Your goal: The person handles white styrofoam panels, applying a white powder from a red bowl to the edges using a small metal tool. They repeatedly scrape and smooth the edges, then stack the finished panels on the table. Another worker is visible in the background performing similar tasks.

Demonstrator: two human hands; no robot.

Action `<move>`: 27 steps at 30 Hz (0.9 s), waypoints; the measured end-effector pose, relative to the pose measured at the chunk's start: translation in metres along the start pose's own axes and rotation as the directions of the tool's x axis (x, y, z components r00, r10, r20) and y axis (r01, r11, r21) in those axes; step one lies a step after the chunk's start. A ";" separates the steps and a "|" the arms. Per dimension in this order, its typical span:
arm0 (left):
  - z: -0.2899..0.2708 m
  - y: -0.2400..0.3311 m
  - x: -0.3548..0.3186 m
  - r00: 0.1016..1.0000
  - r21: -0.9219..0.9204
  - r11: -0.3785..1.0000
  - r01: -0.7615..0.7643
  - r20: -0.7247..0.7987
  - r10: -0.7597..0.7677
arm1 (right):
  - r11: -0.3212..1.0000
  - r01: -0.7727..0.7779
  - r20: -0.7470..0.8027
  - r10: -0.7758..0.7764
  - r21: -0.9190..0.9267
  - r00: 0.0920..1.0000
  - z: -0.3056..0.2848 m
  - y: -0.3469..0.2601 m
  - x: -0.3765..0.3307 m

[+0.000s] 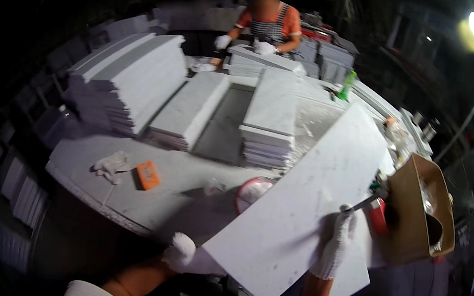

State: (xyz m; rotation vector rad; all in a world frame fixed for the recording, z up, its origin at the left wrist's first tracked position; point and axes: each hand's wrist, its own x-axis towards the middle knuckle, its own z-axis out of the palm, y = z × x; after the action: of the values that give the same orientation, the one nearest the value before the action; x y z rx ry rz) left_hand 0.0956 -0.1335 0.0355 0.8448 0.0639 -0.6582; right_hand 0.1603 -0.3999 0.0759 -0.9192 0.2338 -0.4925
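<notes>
A long white stone slab (307,196) lies slantwise in front of me, its near end reaching my body. My right hand (337,245), in a white knit glove, is over the slab's right side. Its fingers are closed on a dark narrow tool (363,202) that points up and right; its exact kind does not show. My left hand (180,250), also gloved, is curled beside the slab's lower left corner. Whatever its fingers hold, if anything, is hidden. Another pale slab (353,276) shows partly under the long one.
Stacks of stone slabs (270,105) stand across the table (185,200). An orange block (148,175), a crumpled glove (112,165) and a red-rimmed tub (249,192) are left of the slab. Rightward stands a cardboard box (411,224). A co-worker (268,24) handles slabs opposite.
</notes>
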 end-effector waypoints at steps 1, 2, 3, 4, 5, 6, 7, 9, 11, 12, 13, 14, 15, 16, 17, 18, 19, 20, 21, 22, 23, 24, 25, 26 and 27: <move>0.003 -0.006 0.000 0.992 -0.274 0.961 0.021 -0.114 -0.054 | 0.998 0.050 0.026 -0.049 -0.047 0.998 0.004 0.002 0.004; -0.002 -0.008 -0.014 0.989 -0.159 0.984 -0.082 -0.132 0.061 | 0.998 0.058 0.071 -0.056 -0.028 0.996 0.017 0.005 0.003; -0.012 -0.017 -0.019 0.981 -0.048 0.985 -0.164 -0.116 0.158 | 0.996 0.087 0.117 -0.089 0.018 0.989 0.031 0.009 0.000; -0.031 -0.032 -0.010 0.975 0.018 0.977 -0.214 -0.053 0.215 | 0.998 0.070 0.151 -0.068 -0.005 0.986 0.045 0.011 -0.006; -0.023 -0.028 -0.005 0.972 0.000 0.974 -0.226 -0.068 0.225 | 0.998 0.056 0.168 -0.051 -0.022 0.984 0.049 0.021 -0.005; -0.014 -0.023 -0.005 0.965 -0.007 0.970 -0.245 -0.099 0.243 | 0.999 0.034 0.179 -0.029 -0.025 0.983 0.051 0.031 -0.004; -0.007 -0.017 -0.005 0.957 -0.016 0.965 -0.263 -0.132 0.258 | 0.994 0.077 0.237 -0.057 -0.076 0.970 0.061 0.033 -0.009; 0.000 -0.004 -0.020 0.926 -0.023 0.938 -0.346 -0.169 0.338 | 0.997 0.026 0.275 -0.006 -0.070 0.962 0.086 0.040 -0.017; 0.001 -0.006 -0.031 0.884 -0.109 0.888 -0.448 -0.202 0.421 | 0.996 -0.025 0.333 0.053 -0.088 0.941 0.099 0.051 -0.016; -0.003 -0.006 -0.035 0.862 -0.092 0.868 -0.488 -0.208 0.462 | 0.993 0.012 0.357 0.032 -0.120 0.934 0.102 0.057 -0.017; -0.009 -0.005 -0.040 0.836 -0.079 0.844 -0.530 -0.217 0.505 | 0.992 0.027 0.361 0.021 -0.127 0.932 0.110 0.060 -0.021; -0.015 -0.005 -0.045 0.808 -0.066 0.819 -0.571 -0.225 0.545 | 0.990 0.042 0.364 0.010 -0.134 0.931 0.118 0.063 -0.025; -0.024 -0.009 -0.051 0.745 0.117 0.770 -0.627 -0.197 0.637 | 0.986 0.021 0.376 0.043 -0.165 0.926 0.123 0.064 -0.030; -0.034 -0.014 -0.058 0.681 0.294 0.689 -0.662 -0.149 0.717 | 0.993 -0.060 0.400 0.097 -0.105 0.911 0.127 0.067 -0.034; -0.044 -0.018 -0.064 0.618 0.457 0.580 -0.674 -0.082 0.782 | 0.989 -0.142 0.426 0.148 -0.045 0.893 0.130 0.070 -0.038; -0.046 -0.019 -0.067 0.596 0.563 0.513 -0.648 -0.045 0.802 | 0.975 -0.220 0.450 0.196 0.002 0.871 0.131 0.073 -0.042; -0.048 -0.018 -0.070 0.574 0.665 0.432 -0.610 -0.006 0.819 | 0.972 -0.233 0.480 0.188 0.034 0.857 0.134 0.074 -0.045; -0.050 -0.018 -0.072 0.549 0.753 0.342 -0.563 0.032 0.835 | 0.972 -0.234 0.456 0.202 0.015 0.867 0.133 0.075 -0.049; -0.051 -0.020 -0.075 0.609 0.739 0.451 -0.501 -0.070 0.790 | 0.972 -0.236 0.431 0.214 -0.004 0.877 0.132 0.076 -0.051; -0.052 -0.020 -0.076 0.663 0.692 0.543 -0.475 -0.124 0.738 | 0.972 -0.235 0.405 0.223 -0.020 0.887 0.130 0.076 -0.053; -0.053 -0.020 -0.077 0.712 0.639 0.630 -0.441 -0.179 0.679 | 0.972 -0.233 0.382 0.223 -0.021 0.897 0.126 0.078 -0.055; -0.055 -0.020 -0.076 0.761 0.559 0.703 -0.439 -0.185 0.622 | 0.973 -0.230 0.358 0.222 -0.022 0.907 0.121 0.080 -0.057; -0.054 -0.020 -0.073 0.811 0.473 0.771 -0.426 -0.177 0.557 | 0.975 -0.221 0.329 0.216 -0.021 0.919 0.114 0.079 -0.058; -0.048 -0.018 -0.072 0.819 0.415 0.800 -0.434 -0.188 0.542 | 0.976 -0.215 0.290 0.213 -0.027 0.933 0.104 0.080 -0.058; -0.044 -0.018 -0.067 0.837 0.368 0.827 -0.425 -0.188 0.513 | 0.978 -0.207 0.249 0.208 -0.032 0.946 0.092 0.083 -0.056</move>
State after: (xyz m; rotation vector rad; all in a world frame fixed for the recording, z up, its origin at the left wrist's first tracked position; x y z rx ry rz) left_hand 0.0404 -0.0762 0.0149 1.2073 0.0016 -0.0666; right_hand 0.1736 -0.2653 0.0626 -0.9409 0.0997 -0.1772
